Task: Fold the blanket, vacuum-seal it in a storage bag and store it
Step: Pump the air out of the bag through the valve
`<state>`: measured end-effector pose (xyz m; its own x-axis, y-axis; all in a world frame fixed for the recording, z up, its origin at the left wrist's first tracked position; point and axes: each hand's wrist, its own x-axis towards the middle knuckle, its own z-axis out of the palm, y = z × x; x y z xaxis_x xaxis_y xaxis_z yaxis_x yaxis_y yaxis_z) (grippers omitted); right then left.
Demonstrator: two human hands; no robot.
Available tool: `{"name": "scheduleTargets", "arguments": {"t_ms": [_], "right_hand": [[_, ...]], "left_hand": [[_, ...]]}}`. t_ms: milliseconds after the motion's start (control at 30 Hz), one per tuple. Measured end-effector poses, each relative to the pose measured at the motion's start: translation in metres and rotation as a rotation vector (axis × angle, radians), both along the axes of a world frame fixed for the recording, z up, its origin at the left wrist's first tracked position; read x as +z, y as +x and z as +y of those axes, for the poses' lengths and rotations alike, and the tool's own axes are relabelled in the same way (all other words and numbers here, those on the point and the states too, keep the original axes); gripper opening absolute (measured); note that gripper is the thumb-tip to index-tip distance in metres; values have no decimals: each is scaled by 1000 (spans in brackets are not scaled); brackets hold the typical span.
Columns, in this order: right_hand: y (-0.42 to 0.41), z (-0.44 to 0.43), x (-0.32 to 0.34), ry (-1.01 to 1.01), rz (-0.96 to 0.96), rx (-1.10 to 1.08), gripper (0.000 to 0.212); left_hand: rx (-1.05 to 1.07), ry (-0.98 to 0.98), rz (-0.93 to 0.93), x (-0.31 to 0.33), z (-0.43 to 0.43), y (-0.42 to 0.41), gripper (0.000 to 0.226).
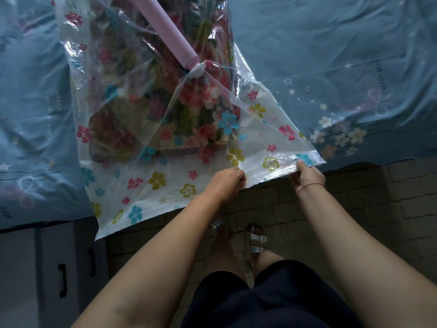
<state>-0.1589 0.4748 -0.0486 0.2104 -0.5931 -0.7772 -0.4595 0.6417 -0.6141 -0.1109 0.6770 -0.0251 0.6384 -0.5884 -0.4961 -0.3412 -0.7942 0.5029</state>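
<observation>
The bag (165,185) lies on the bed (331,55), with its near edge overhanging the bed's near edge. The bag is clear plastic printed with small flowers. The folded floral blanket (165,102) sits inside the bag, toward its far end and clear of the near edge.

A pink pump (165,27) stands tilted on the white valve (197,69) on the bag's upper face, above the blanket.

Left hand (228,179): fingers curled together, pinching the bag's near edge about midway along it.

Right hand (307,176): thumb on top, fingers underneath, pinching the same edge just beside the bag's near right corner. That corner is lifted slightly off the bed. A thin red thread (312,185) circles the right wrist.

The two hands are near each other, with a stretch of bag edge between them.

The person stands on a tiled floor (354,197) in silver sandals (256,240). Grey boxes (59,268) sit below the bed's near edge at the left.
</observation>
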Motion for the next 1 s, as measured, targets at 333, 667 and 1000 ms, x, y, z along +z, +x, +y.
{"name": "scheduleTargets", "arguments": {"t_ms": [333,667,1000], "right_hand": [[-16,-39,-12,-4,5,-40,13],[-5,-29,4,-52,25,136,20],[-2,-21,11,-42,-11,232,20]], "left_hand": [[24,-3,-23,-8,2,-12,21],[62,-26,-60,-8,2,-15,19],[71,-15,-46,-7,-1,-16,18]]}}
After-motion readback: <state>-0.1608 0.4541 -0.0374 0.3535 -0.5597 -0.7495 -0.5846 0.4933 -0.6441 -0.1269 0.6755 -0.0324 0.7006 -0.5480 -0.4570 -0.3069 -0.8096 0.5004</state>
